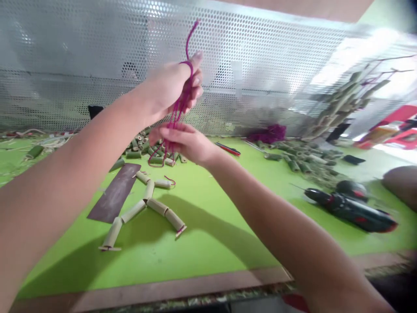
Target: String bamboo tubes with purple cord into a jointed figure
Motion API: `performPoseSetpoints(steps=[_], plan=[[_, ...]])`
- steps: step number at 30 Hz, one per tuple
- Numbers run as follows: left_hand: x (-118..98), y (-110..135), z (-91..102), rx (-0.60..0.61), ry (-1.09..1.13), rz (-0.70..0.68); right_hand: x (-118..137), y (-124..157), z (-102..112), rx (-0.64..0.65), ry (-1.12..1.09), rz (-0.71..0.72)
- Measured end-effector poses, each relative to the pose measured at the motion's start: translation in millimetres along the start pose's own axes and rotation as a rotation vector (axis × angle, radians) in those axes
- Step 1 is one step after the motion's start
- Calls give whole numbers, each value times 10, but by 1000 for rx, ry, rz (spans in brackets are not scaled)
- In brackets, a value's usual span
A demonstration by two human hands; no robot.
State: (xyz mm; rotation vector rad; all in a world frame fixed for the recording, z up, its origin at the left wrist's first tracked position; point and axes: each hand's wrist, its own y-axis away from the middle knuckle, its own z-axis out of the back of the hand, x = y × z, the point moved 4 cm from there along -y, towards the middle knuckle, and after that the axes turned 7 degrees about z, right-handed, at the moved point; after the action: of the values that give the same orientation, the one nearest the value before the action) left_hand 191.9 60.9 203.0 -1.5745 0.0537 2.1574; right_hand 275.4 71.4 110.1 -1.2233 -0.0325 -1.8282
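Note:
Raised before the perforated metal screen, my left hand has a purple string looped over its thumb, with the fingers curled round the strands. A loose end of the string sticks up above the thumb. Just below, my right hand pinches the hanging strands between thumb and fingers, and some loops dangle under it. On the green table beneath lies a jointed figure of bamboo tubes, its pieces strung together, with small sticks at two leg ends and a bit of red string on one arm. A strip of brown sandpaper lies beside it.
Cut green bamboo pieces are heaped behind the hands, with more bamboo pieces at the right. A cordless drill points its bit leftward. A red utility knife and a purple string bundle lie near the screen.

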Motion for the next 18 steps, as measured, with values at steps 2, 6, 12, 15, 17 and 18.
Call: performPoseSetpoints(steps=[2,6,12,15,17,18], plan=[[76,-56,120,-26,-38,7,-35,-8,-155,-67,-355,-35],[392,-60,445,-83,-147,-17,-93,54,97,-338,-638,-182],[987,5,336,19,-757,168,-400,121,992,-545,-264,-355],[1168,59,98,244,-901,206,-589,141,1414,-582,93,-455],[1240,147,16,293,-918,218,-715,146,1670,-571,311,-490],[1278,218,-8,328,-940,225,-788,145,1787,-550,398,-507]])
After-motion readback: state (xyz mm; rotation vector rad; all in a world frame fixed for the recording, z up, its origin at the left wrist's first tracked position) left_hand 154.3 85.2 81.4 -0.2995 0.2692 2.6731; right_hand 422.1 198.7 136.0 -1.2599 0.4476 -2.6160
